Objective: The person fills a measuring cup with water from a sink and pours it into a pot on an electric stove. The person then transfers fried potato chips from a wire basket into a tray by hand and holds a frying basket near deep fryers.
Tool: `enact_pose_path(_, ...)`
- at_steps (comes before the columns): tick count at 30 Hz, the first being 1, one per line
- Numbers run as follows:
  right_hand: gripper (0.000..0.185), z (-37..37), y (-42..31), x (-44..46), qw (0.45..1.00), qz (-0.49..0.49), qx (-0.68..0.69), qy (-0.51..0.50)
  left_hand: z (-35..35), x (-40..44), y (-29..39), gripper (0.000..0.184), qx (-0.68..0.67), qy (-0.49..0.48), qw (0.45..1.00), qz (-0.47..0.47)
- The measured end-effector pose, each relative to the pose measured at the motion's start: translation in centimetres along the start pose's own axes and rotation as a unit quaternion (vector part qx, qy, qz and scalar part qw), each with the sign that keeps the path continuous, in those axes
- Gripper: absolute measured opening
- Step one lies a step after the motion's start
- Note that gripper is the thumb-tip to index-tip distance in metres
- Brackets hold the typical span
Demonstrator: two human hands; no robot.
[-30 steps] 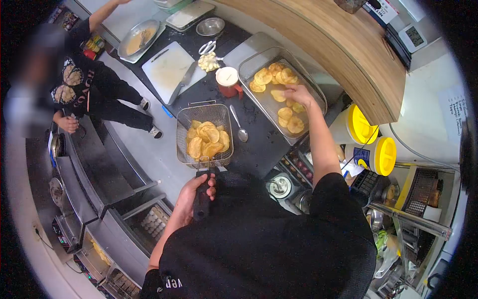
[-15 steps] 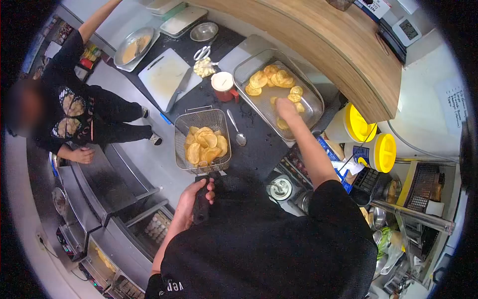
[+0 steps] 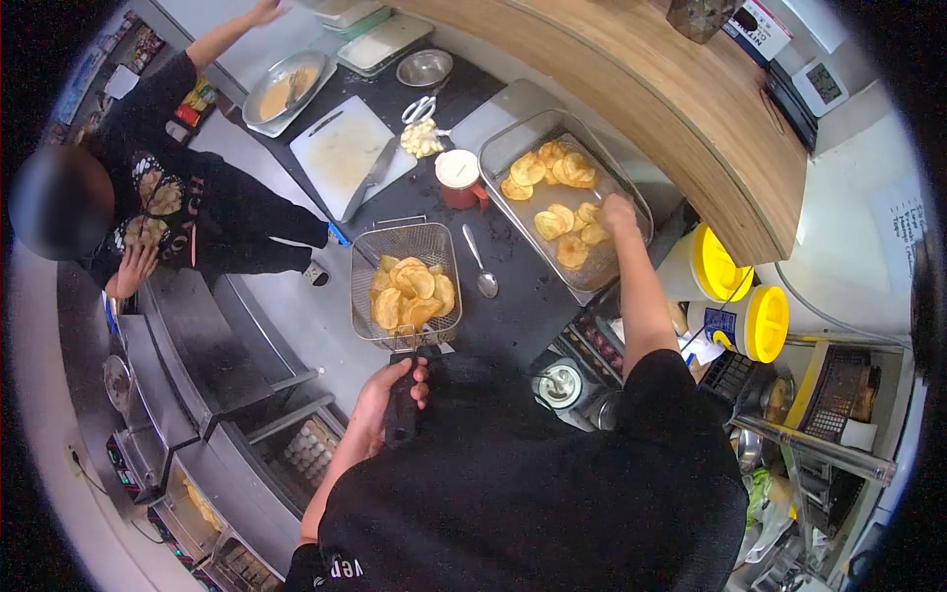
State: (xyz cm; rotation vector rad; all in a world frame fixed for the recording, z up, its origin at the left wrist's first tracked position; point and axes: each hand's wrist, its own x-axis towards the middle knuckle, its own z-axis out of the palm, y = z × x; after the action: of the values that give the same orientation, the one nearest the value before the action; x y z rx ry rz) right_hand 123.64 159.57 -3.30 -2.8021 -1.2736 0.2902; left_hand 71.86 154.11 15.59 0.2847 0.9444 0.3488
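Note:
My left hand is wrapped round the black handle of a wire fryer basket. Fried potato chips lie heaped inside it. Over the right side of a metal tray is my right hand, its fingers drawn together next to some chips. What they hold, if anything, is hidden. More chips rest in this tray in loose groups. Between basket and tray a metal spoon lies on the dark counter.
A red mug stands beyond the spoon. A knife rests on the white cutting board. At the left is another person, one arm raised. Yellow-lidded buckets and a wooden shelf border the right side.
My right hand has moved from the middle of the tray towards its right edge. My left hand keeps its hold on the basket. The other person's lower hand has moved onto their torso.

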Motion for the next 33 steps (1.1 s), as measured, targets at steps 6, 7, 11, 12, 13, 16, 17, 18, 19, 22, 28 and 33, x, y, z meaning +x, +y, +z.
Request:
enact_pose_path(6,0.03,-4.2,-1.1,0.5,0.952,-0.041,0.243,-0.18,0.1,0.0,-0.2,0.023,-0.013,0.007,1.0,-0.001)
enact_pose_path(7,0.037,-3.9,-0.6,1.2,0.893,-0.028,0.372,-0.252,0.3,0.0,-0.2,0.023,-0.01,0.007,1.0,0.0)
enact_pose_path(11,0.056,-3.4,0.9,1.6,0.971,-0.057,0.232,-0.008,0.2,0.1,-0.2,0.024,-0.001,0.006,1.0,-0.003)
enact_pose_path(12,0.059,-3.3,1.1,1.4,0.983,0.038,0.181,0.004,0.0,0.3,-0.3,0.024,-0.011,-0.001,1.0,-0.006)
enact_pose_path(13,0.063,-3.5,1.0,1.1,0.983,0.132,0.127,0.016,-0.1,0.4,-0.3,0.024,-0.021,-0.007,1.0,-0.008)
enact_pose_path(16,0.058,1.0,3.7,3.3,0.999,0.046,-0.006,-0.028,0.1,0.1,-0.2,0.024,-0.003,-0.002,1.0,-0.007)
enact_pose_path(17,0.058,2.4,4.3,4.0,0.999,0.046,-0.005,-0.029,0.2,0.2,-0.3,0.024,-0.003,0.0,1.0,-0.007)
enact_pose_path(18,0.055,3.0,4.2,4.1,0.998,0.055,0.003,-0.033,0.2,0.2,-0.4,0.024,-0.003,0.003,1.0,-0.005)
enact_pose_path(19,0.052,3.5,4.3,4.2,0.997,0.064,0.01,-0.036,0.3,0.2,-0.4,0.024,-0.003,0.006,1.0,-0.003)
enact_pose_path(22,0.041,3.2,4.1,3.3,0.999,0.016,0.014,-0.037,0.9,-0.2,-0.2,0.024,0.003,0.02,1.0,-0.006)
enact_pose_path(28,0.026,0.1,2.8,2.1,0.998,-0.029,0.046,-0.017,0.9,-0.4,-0.2,0.024,-0.002,0.022,1.0,0.006)
enact_pose_path(33,0.025,1.5,4.2,3.3,0.971,-0.014,0.233,-0.048,0.5,-0.1,-0.2,0.025,0.0,0.017,1.0,0.006)
